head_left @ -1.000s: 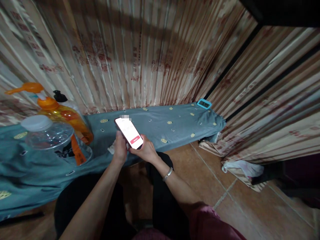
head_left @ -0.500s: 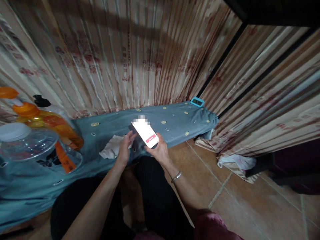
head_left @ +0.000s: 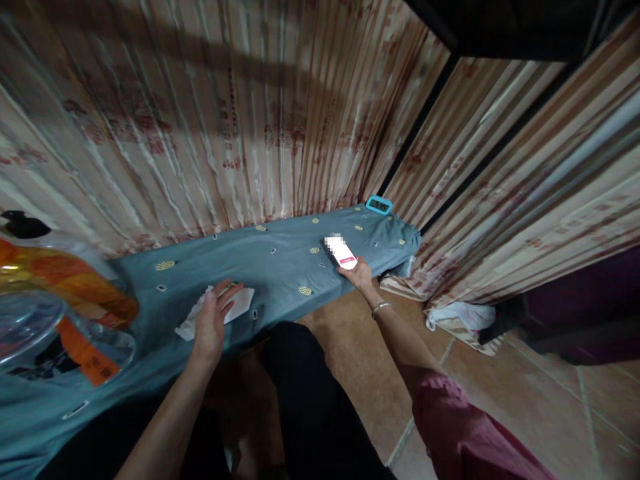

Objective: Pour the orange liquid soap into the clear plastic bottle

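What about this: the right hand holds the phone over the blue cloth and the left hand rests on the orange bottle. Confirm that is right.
Not quite. The head view shows the left hand on the white tissue, apart from the orange bottle. The rest holds: the right hand holds the phone over the blue cloth.

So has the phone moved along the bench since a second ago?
Yes. The phone has gone right along the blue cloth toward the teal clock, carried by the right hand; the left hand has let go and rests on the white tissue.
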### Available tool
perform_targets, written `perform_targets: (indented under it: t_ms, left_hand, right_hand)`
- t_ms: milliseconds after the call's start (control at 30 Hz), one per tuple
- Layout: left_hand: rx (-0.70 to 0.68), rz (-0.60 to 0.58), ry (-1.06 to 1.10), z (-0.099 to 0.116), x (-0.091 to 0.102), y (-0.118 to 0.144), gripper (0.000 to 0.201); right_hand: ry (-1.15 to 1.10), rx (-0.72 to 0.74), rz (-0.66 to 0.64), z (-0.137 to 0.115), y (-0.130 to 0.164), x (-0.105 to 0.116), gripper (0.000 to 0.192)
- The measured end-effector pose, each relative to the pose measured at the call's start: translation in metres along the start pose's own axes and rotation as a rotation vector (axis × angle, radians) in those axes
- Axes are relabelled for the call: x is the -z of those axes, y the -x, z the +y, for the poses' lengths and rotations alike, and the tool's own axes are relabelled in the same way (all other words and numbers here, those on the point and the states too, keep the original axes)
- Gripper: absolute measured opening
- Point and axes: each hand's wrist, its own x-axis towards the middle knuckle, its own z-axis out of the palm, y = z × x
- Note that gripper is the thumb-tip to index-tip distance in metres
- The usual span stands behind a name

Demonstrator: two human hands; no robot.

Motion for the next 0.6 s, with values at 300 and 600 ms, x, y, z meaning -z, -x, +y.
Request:
perform_targets:
  t_ms: [300, 600]
  left_hand:
    - [0.011, -0.001, -0.05, 0.013, 0.006, 0.013, 0.096]
    - [-0.045, 0.03, -0.073, 0.013, 0.025, 0.032, 0.079]
  right_hand:
    - [0.128, -0.164, 0.042, 0.02, -0.058, 0.022, 0.035]
    - [0.216, -0.253, 0.07, 0.035, -0.098, 0.028, 0.041]
